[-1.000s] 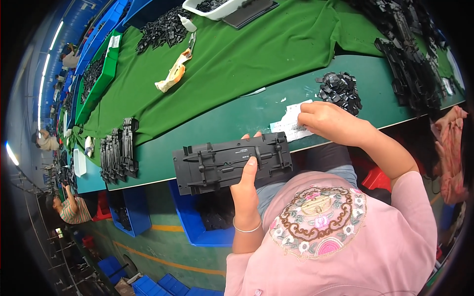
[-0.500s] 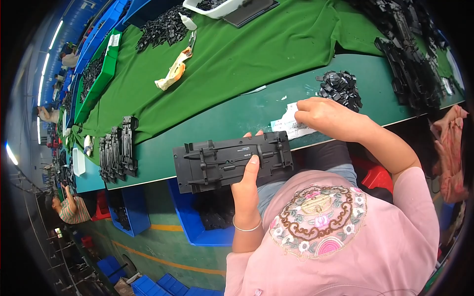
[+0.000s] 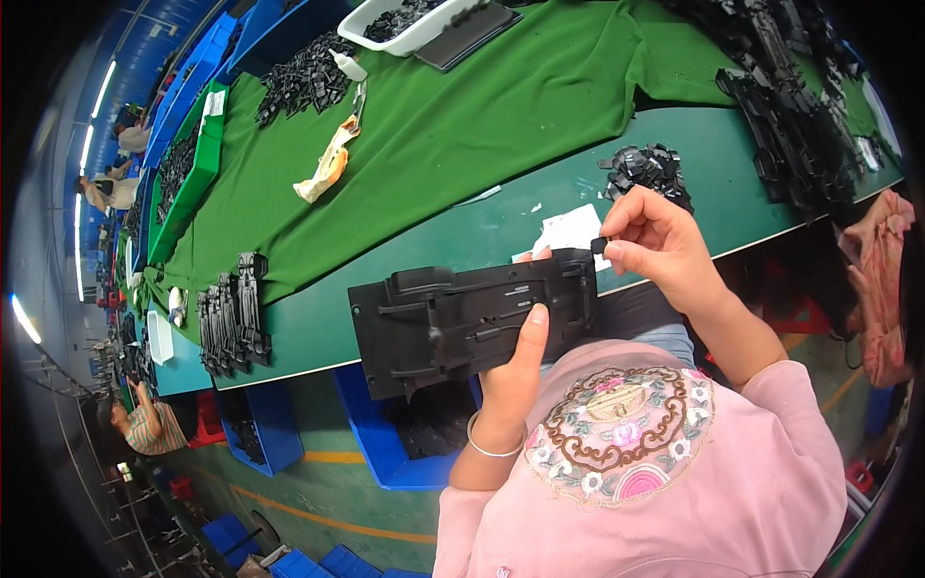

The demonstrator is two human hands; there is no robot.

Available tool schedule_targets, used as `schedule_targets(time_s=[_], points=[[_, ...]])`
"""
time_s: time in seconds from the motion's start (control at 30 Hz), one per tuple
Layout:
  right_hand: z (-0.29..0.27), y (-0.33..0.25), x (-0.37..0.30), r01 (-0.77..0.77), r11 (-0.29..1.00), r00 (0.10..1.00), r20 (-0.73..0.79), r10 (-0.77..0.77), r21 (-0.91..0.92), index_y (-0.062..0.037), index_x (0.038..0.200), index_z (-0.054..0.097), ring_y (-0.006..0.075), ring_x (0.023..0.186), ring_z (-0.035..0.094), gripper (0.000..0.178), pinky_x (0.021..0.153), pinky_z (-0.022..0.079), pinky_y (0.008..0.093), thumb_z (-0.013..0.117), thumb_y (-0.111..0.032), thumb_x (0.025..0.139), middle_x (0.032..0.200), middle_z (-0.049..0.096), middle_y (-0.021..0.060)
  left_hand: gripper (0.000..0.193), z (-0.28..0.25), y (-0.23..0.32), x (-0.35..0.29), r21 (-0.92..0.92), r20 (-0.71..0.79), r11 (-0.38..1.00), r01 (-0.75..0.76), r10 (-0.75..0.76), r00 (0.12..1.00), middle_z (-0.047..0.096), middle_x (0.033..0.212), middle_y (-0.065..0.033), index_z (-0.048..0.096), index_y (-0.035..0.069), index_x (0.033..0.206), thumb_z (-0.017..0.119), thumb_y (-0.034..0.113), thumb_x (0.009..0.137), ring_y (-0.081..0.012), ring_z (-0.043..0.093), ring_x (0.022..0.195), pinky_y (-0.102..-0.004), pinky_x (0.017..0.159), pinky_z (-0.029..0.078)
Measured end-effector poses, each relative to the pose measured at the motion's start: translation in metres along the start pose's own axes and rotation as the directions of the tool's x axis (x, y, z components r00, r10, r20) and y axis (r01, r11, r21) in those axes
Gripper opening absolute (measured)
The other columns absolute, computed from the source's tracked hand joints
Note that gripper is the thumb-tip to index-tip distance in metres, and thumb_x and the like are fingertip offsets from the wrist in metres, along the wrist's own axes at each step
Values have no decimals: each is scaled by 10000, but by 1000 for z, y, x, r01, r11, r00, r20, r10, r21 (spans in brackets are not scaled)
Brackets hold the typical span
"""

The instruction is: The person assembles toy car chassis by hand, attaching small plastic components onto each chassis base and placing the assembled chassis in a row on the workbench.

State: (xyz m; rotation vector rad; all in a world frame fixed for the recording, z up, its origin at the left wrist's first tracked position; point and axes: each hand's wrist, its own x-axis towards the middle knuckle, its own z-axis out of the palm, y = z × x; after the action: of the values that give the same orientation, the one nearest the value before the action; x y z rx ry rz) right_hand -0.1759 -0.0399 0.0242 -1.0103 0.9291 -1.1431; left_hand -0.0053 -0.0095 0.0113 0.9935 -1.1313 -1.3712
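My left hand grips a flat black plastic housing with raised ribs and brackets, its thumb across the face and fingertips showing behind the upper edge. The housing is tilted, above the table's near edge. Beside its right end, my right hand pinches a small black plastic piece between thumb and fingertips. That piece is close to the housing's end; whether they touch I cannot tell. Behind the right hand lies a pile of small black clips, and a white paper label sheet rests on the table.
Black housings stand in a row at the left of the green table. A green cloth bears loose parts, a white bottle and a tray. Blue bins sit below the edge. Long black parts are heaped at right.
My right hand has come back from the paper sheet to the housing's right end, now showing a small black piece in its pinch. The left hand has tilted the housing and shifted it slightly right.
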Motion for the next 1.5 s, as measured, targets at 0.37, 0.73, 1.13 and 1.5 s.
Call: schedule_targets(time_s=[0.37, 0.73, 1.13, 1.5], points=[[9, 10, -14, 238, 955, 966, -60, -252, -179, -9, 828, 505, 74, 743, 492, 125, 696, 406, 217, 570, 32, 730, 796, 497, 18, 441, 20, 7, 5, 142, 54, 984, -108, 101, 993, 454, 1159, -181, 361, -51, 1173, 493, 144, 800, -218, 434, 1071, -344, 937, 303], [12, 16, -4, 405, 798, 872, -75, -484, -445, -1, 783, 527, 126, 612, 514, 149, 571, 417, 228, 601, 50, 665, 691, 518, 56, 425, 21, 6, 7, 220, 88, 961, -167, 151, 985, 438, 1179, -171, 365, -43, 1170, 480, 156, 812, -224, 420, 1084, -356, 942, 292], [9, 16, -1, 387, 816, 886, -72, -458, -429, 9, 790, 528, 124, 631, 530, 137, 578, 426, 227, 601, 39, 678, 706, 526, 60, 432, 26, 9, 5, 301, 37, 947, -110, 104, 994, 431, 1188, -166, 359, -40, 1180, 475, 162, 817, -232, 412, 1094, -367, 946, 286], [5, 13, 2, 380, 802, 902, -5, -431, -461, 10, 785, 525, 137, 642, 544, 126, 578, 428, 239, 598, 23, 684, 714, 530, 66, 413, 20, 4, 6, 277, 106, 949, -147, 122, 987, 426, 1195, -163, 356, -56, 1177, 459, 94, 807, -225, 408, 1099, -346, 945, 292]])
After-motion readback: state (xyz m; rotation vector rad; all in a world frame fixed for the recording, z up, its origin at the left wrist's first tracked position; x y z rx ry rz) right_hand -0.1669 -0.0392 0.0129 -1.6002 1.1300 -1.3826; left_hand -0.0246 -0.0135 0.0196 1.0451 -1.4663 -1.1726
